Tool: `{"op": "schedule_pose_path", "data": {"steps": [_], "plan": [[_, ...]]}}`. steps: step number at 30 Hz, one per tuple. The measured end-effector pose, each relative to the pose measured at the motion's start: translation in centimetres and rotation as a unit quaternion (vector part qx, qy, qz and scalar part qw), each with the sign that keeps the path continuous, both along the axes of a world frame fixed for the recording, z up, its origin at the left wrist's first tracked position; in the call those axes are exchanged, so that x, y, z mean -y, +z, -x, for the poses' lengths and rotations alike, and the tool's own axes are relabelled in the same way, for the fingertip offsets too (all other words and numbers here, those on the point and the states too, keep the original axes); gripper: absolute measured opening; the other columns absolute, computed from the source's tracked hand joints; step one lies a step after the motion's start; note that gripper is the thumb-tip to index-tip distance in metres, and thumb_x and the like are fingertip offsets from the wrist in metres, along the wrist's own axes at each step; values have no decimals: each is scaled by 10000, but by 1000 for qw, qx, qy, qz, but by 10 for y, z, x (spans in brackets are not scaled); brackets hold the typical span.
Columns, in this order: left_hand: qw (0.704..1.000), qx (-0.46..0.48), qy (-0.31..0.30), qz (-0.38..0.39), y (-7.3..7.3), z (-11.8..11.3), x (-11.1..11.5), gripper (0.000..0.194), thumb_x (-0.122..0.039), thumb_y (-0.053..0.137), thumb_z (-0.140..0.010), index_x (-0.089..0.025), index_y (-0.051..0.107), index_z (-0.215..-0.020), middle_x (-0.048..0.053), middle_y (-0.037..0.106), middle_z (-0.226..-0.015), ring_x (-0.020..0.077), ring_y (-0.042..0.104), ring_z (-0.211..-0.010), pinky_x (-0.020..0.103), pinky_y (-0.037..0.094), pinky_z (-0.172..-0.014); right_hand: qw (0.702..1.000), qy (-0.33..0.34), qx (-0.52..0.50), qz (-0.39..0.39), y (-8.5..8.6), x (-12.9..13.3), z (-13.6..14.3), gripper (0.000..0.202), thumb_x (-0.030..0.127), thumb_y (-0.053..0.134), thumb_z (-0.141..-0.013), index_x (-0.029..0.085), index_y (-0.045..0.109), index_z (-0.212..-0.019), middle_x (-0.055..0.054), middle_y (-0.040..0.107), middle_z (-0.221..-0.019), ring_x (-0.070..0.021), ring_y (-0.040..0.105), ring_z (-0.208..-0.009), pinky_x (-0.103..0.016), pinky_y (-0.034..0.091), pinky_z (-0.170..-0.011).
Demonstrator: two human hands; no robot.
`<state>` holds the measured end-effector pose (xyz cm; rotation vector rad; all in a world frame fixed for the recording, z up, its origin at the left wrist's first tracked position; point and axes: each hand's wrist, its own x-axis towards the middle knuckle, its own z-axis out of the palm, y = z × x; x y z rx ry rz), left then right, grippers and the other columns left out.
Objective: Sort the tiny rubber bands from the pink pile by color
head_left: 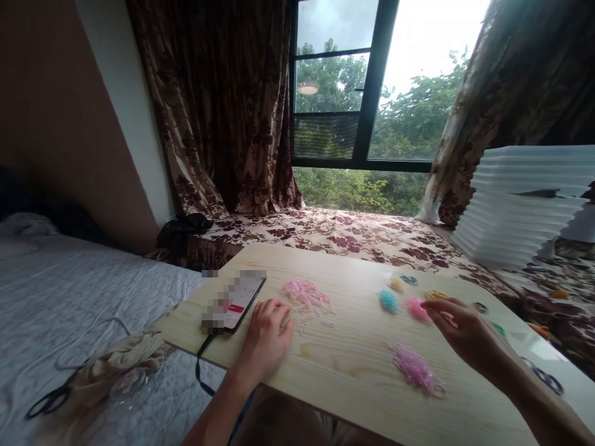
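My left hand (269,334) lies on the pale wooden table (344,353), fingers loosely bent and apart, with nothing visible in it. It rests between a phone (239,303) and a loose pile of pink elastic bands (307,294). My right hand (458,322) is above the table's right part, thumb and fingers pinched together. Its fingertips are at the edge of a small pink bundle (417,308); whether they grip any of it cannot be made out. A turquoise bundle (388,301) and a cream one (396,284) lie beyond. Closer to me is a larger pinkish-purple bundle of bands (416,370).
Teal bands (409,280), yellow bands (436,294) and dark rings (548,379) lie around my right hand. A black strap (199,365) hangs from the phone over the edge. Scissors (49,401) and a cloth (121,359) lie on the bed (106,285). White foam sheets (525,204) stand at right.
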<state>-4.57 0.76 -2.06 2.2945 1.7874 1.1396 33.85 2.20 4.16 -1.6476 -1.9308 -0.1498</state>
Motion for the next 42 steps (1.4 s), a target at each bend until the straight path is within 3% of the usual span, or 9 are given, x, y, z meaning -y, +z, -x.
{"op": "schedule_pose_path", "data": {"steps": [6, 11, 16, 21, 30, 38, 42], "plan": [[1000, -7, 13, 14, 6, -1, 2, 191, -174, 561, -852, -226, 673, -998, 49, 665, -1043, 221, 597, -1034, 404, 465, -996, 993, 117, -2, 14, -12, 9, 105, 341, 321, 411, -909, 252, 741, -959, -73, 719, -943, -195, 669, -857, -322, 528, -772], [1000, 0, 6, 25, 10, -2, 5, 177, -163, 573, -842, -222, 669, -979, 49, 666, -1029, 224, 592, -1037, 417, 451, -1011, 989, 112, 58, 72, -11, -5, 152, 460, 88, 374, -828, 236, 746, -1055, -86, 716, -1001, -214, 635, -914, -333, 495, -772], [1000, 14, 7, 23, 11, -4, 5, 169, -174, 566, -851, -227, 669, -975, 53, 667, -1027, 233, 593, -1048, 449, 430, -1039, 984, 68, 118, 113, -14, -9, 165, 470, 46, 381, -794, 233, 756, -1006, -106, 688, -976, -236, 593, -910, -342, 433, -742], [1000, 21, 11, 17, 10, -4, 6, 184, -174, 573, -847, -228, 666, -996, 52, 668, -1044, 231, 596, -1060, 460, 398, -1083, 974, 95, 146, 142, -19, 4, 173, 535, 26, 376, -808, 297, 745, -1085, -82, 681, -1046, -213, 580, -961, -313, 431, -778], [1000, 23, 3, -10, 16, -7, 6, 203, -170, 568, -854, -215, 659, -1029, 63, 673, -1085, 238, 578, -1108, 481, 356, -1117, 970, 53, 178, 156, -8, -18, 171, 575, 21, 366, -801, 268, 705, -1194, -105, 669, -1071, -238, 573, -966, -335, 414, -775], [1000, 31, 6, -1, 10, -5, 10, 220, -158, 602, -834, -213, 655, -1041, 56, 682, -1045, 232, 585, -1083, 456, 400, -1072, 958, 41, 206, 193, -5, -8, 170, 570, 29, 343, -837, 266, 687, -1225, -92, 665, -1136, -250, 568, -1033, -332, 405, -790], [1000, 29, 5, 1, 10, -4, 10, 217, -152, 610, -830, -213, 654, -1034, 50, 683, -1041, 229, 588, -1079, 455, 404, -1068, 956, 18, 208, 205, 4, -18, 166, 590, 29, 333, -850, 252, 642, -1302, -91, 656, -1190, -239, 572, -1053, -326, 412, -831]]}}
